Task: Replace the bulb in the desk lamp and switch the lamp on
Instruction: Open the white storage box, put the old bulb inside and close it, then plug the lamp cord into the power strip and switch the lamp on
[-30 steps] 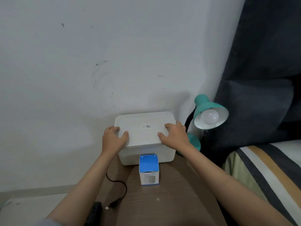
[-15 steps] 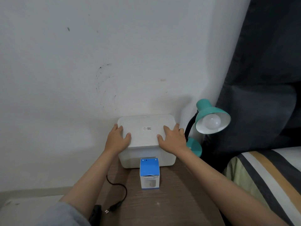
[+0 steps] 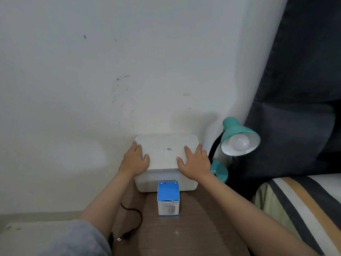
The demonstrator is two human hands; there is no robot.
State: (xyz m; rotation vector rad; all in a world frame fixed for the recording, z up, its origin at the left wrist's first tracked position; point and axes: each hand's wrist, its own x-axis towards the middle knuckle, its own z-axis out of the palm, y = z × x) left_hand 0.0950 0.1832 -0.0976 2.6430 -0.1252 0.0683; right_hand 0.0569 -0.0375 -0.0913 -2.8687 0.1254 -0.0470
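A teal desk lamp (image 3: 238, 132) stands at the back right of the brown table (image 3: 193, 228), its shade facing me with a white bulb (image 3: 239, 143) screwed in. A blue and white bulb box (image 3: 168, 198) stands upright in front of a white lidded bin (image 3: 166, 150) by the wall. My left hand (image 3: 134, 159) rests on the lid's left edge with straight fingers. My right hand (image 3: 195, 161) lies flat on the lid's right side, next to the lamp's black neck.
A black cord with an unplugged two-pin plug (image 3: 125, 236) trails over the table's left front. A striped bed (image 3: 299, 209) and a dark curtain (image 3: 304, 89) close off the right side. The white wall is right behind the bin.
Both hands have slid a little farther along the lid toward the wall. The view has tilted so the bin and lamp sit lower in the picture.
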